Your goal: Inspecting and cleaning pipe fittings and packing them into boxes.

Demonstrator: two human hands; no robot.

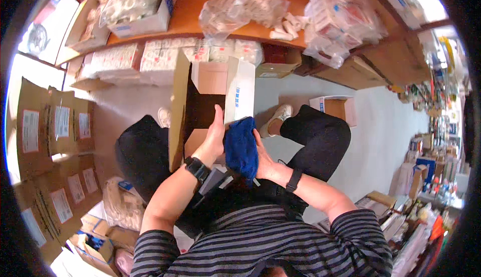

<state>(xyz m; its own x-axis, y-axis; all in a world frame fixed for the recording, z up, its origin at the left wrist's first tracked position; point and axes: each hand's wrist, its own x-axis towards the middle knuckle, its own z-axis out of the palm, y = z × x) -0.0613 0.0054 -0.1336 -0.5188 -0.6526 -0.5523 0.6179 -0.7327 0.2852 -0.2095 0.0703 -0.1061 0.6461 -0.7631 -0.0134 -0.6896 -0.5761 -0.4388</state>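
Within the curled right hand, a rumpled dark-blue fabric bundle. Just left, the left hand, flat, fingers straight, contact hard to tell. Directly beyond, hiding some pale grey floor, an open brown-and-white cardboard box. Farther, an orange-brown wooden shelf.

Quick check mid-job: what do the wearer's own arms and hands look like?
The left hand and right hand are ungloved. A chunky black wristwatch circles the left wrist, a slimmer black wristband the right. Short black-and-grey striped fabric sleeves cover the upper arms; the forearms are bare.
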